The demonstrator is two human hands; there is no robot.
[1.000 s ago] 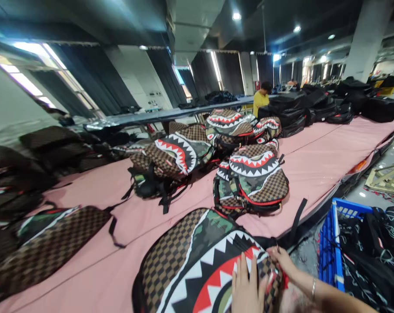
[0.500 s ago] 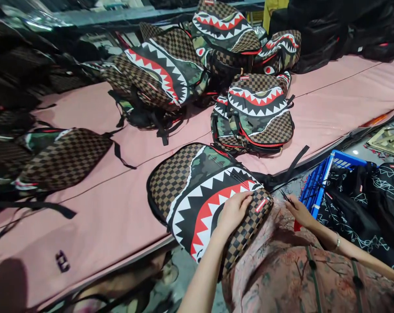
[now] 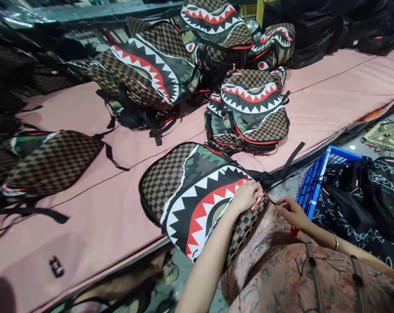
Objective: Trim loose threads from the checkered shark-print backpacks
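Note:
A backpack (image 3: 177, 174) with brown-and-black checks, camouflage and a red-and-white shark mouth lies at the front edge of the table, its near end over my lap. My left hand (image 3: 248, 195) rests on its near end, fingers closed at the edge beside a small red label (image 3: 256, 203). Whether a thread is pinched there is too small to see. Just right of that edge, my right hand (image 3: 293, 212) is closed around small scissors (image 3: 272, 202), their dark tip against the bag's edge. Something red shows beneath this hand.
The pink-covered table (image 3: 95, 234) carries more shark-mouth backpacks (image 3: 254, 108) behind and at the left. A small dark buckle-like piece (image 3: 56, 266) lies front left. On my right, a blue crate (image 3: 314, 182) stands beside black bags with white scribbles (image 3: 350, 213).
My right hand has brought the scissors left to the backpack's edge. My left hand has slid toward the label corner, its fingers drawn together. The view has shifted slightly.

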